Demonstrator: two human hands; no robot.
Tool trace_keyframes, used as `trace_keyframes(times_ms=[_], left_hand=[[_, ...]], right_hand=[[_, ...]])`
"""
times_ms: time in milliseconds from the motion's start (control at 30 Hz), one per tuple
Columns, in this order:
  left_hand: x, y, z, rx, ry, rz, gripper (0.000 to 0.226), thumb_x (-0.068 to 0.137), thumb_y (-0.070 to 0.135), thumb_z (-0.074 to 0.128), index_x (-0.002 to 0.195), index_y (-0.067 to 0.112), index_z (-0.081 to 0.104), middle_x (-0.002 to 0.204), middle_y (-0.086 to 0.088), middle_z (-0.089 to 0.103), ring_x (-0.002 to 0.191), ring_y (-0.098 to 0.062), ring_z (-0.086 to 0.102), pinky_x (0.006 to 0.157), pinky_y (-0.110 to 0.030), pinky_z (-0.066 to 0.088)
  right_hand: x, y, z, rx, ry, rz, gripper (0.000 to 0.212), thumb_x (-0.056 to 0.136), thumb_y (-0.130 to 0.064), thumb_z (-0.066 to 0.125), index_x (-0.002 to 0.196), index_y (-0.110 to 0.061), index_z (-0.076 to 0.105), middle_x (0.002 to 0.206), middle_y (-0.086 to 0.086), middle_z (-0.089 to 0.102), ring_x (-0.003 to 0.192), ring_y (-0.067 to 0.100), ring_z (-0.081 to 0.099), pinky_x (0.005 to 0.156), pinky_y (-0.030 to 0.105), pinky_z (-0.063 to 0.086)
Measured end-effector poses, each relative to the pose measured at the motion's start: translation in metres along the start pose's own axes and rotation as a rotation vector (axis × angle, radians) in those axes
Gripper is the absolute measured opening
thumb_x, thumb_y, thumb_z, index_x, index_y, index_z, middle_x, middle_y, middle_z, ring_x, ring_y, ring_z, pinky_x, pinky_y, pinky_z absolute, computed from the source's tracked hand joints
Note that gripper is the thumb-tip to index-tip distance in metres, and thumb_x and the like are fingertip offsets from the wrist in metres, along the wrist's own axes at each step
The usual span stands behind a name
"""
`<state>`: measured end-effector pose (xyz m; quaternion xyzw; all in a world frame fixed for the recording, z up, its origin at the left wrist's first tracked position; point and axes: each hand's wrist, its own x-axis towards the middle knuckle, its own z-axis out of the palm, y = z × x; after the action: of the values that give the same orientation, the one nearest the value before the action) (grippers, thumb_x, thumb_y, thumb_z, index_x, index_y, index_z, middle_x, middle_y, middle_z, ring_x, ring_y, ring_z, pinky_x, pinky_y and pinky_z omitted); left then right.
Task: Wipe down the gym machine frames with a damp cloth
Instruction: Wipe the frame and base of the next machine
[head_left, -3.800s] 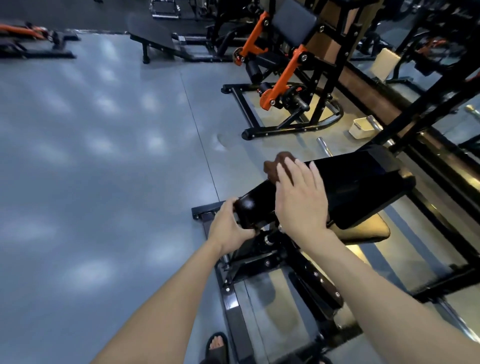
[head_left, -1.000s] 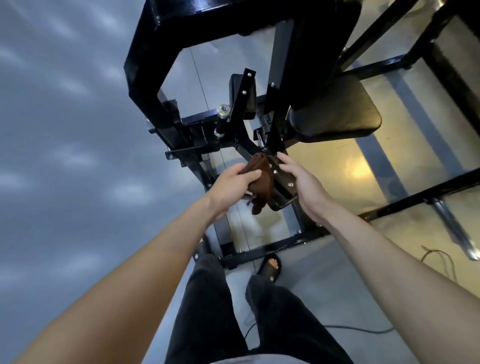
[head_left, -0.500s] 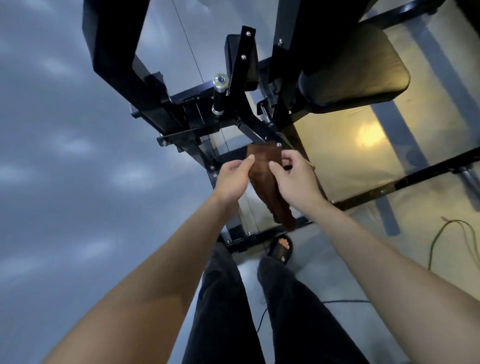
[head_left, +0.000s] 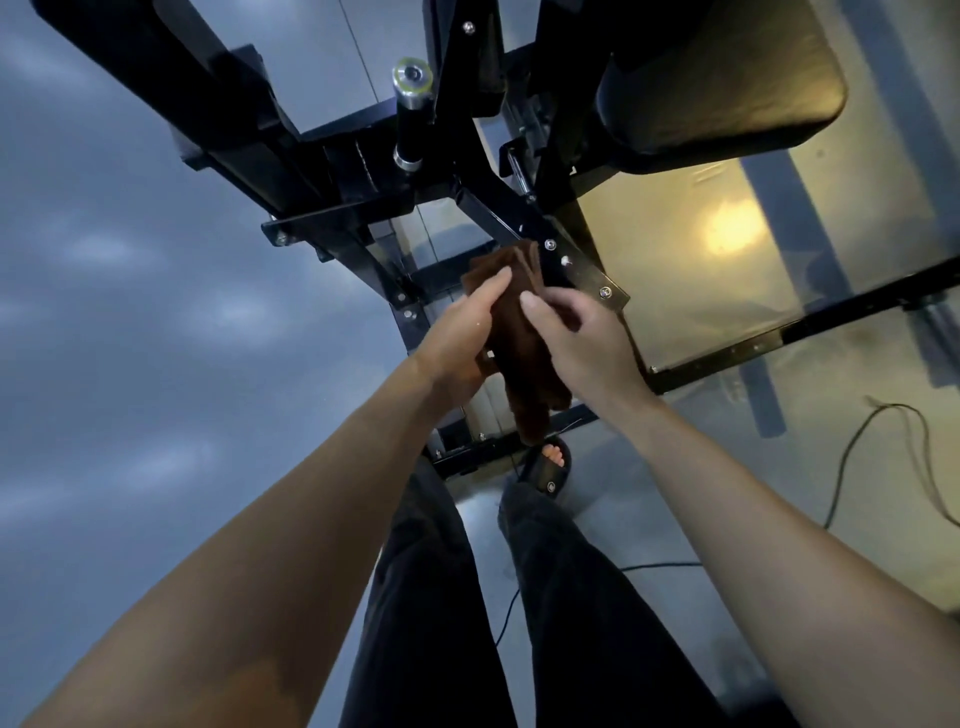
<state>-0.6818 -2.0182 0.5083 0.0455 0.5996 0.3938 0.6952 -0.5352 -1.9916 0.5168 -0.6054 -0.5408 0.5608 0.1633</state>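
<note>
Head view: both hands refold the cloth just below the frame's bolted plate.
Left hand (head_left: 457, 338) and right hand (head_left: 582, 338) pinch the brown cloth (head_left: 524, 353) between them, likely presenting a fresh face before wiping the black frame (head_left: 493, 208).
</note>
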Motion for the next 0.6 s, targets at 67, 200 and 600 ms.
trace_keyframes(times_ms=[67,200,600], left_hand=[[0.003,-0.001,-0.001,0.037,-0.012,-0.020,0.046,0.102,0.049,0.057,0.129,0.015,0.067,0.120,-0.006,0.075,0.117,-0.025,0.069,0.108,-0.047,0.050],[0.009,-0.010,0.001,0.091,0.038,0.009,0.041,0.106,0.044,0.052,0.126,0.011,0.067,0.109,-0.004,0.078,0.106,-0.022,0.072,0.101,-0.037,0.053],[0.032,-0.031,-0.008,0.004,0.067,-0.041,0.027,0.099,0.039,0.064,0.102,0.013,0.069,0.078,-0.001,0.074,0.091,-0.022,0.073,0.091,-0.044,0.061]], right_hand=[[0.005,0.004,0.003,0.006,-0.005,-0.022,0.028,0.099,-0.042,0.065,0.120,-0.024,0.067,0.104,-0.010,0.072,0.090,-0.004,0.068,0.071,0.015,0.058],[0.015,0.017,0.015,-0.042,0.211,-0.061,0.029,0.096,-0.038,0.069,0.121,-0.023,0.062,0.109,-0.009,0.066,0.092,0.003,0.067,0.075,0.021,0.058],[0.026,0.057,0.026,-0.310,-0.056,-0.285,0.041,0.098,-0.035,0.070,0.129,-0.012,0.056,0.127,0.003,0.042,0.097,0.013,0.059,0.076,0.016,0.055]])
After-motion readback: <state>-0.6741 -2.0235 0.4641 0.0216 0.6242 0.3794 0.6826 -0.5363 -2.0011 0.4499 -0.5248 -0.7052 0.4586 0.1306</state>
